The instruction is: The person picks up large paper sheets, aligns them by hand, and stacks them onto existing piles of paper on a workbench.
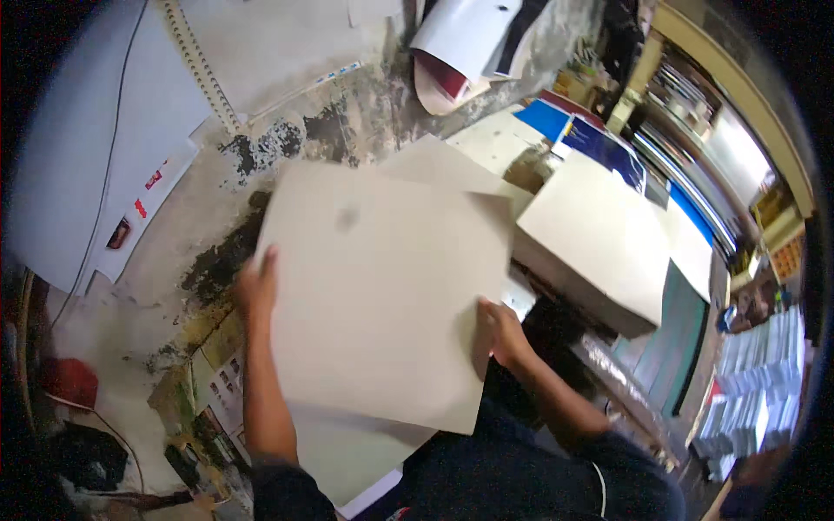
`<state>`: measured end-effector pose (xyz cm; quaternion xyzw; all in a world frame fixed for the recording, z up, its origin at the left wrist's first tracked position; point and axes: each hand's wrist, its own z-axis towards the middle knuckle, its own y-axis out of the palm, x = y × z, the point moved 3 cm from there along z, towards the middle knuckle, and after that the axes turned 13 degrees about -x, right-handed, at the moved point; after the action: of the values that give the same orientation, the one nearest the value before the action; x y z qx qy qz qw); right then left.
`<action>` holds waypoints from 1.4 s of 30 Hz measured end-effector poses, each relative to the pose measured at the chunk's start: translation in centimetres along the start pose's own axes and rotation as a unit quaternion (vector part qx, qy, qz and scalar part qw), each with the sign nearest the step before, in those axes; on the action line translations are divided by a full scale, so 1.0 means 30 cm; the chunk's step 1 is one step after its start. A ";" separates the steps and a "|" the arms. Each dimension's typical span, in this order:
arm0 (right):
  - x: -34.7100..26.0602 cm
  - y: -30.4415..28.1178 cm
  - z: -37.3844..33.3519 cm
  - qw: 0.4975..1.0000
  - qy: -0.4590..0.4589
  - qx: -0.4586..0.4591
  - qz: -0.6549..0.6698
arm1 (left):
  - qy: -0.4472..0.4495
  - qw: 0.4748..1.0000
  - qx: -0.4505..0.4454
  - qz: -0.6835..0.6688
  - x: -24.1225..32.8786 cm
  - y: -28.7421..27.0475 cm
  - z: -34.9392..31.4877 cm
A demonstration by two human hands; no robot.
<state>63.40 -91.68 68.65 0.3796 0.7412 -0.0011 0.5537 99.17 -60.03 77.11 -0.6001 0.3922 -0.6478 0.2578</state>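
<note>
A large beige cardboard sheet (382, 286) spans the middle of the view, with a small dark smudge near its top. My left hand (258, 282) grips its left edge, thumb on the face and the other fingers mostly hidden behind. On the opposite edge my right hand (504, 332) pinches the sheet at its lower right side. Below it, close to my body, lies another pale sheet (356, 456). Behind the held sheet a further beige board (443, 165) shows at the top. To the right stands a thick stack of cream boards (599, 230).
A stained wall (304, 148) rises at the far left. Rolled white and dark sheets (460, 43) hang on it. Far right, a machine with metal rollers (686, 178) stands beyond the stack. Bundled pale stacks (756, 382) sit at the right edge, and a red object (69, 382) at the left.
</note>
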 end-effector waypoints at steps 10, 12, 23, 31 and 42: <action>-0.325 -0.187 0.191 0.996 -0.089 -0.010 0.015 | 0.190 0.963 -0.086 0.172 1.190 0.243 0.448; -0.277 -0.205 0.301 0.999 -0.046 -0.014 0.002 | 0.266 0.951 0.053 0.146 1.129 0.270 0.530; -0.068 -0.328 0.649 0.987 0.110 -0.006 -0.119 | -0.020 0.851 -0.265 -0.454 0.489 0.740 -0.624; -0.207 -0.339 0.543 0.968 0.242 0.000 0.065 | -0.234 0.518 -0.307 -0.763 0.534 1.144 -0.852; -0.609 -0.332 0.670 0.933 0.081 -0.216 -0.275 | -0.270 0.683 -0.133 -0.666 0.251 0.886 -0.783</action>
<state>76.05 -117.50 71.71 0.0309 0.8412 0.0370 0.5386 71.41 -76.29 60.37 -0.8801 -0.1153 -0.3996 -0.2291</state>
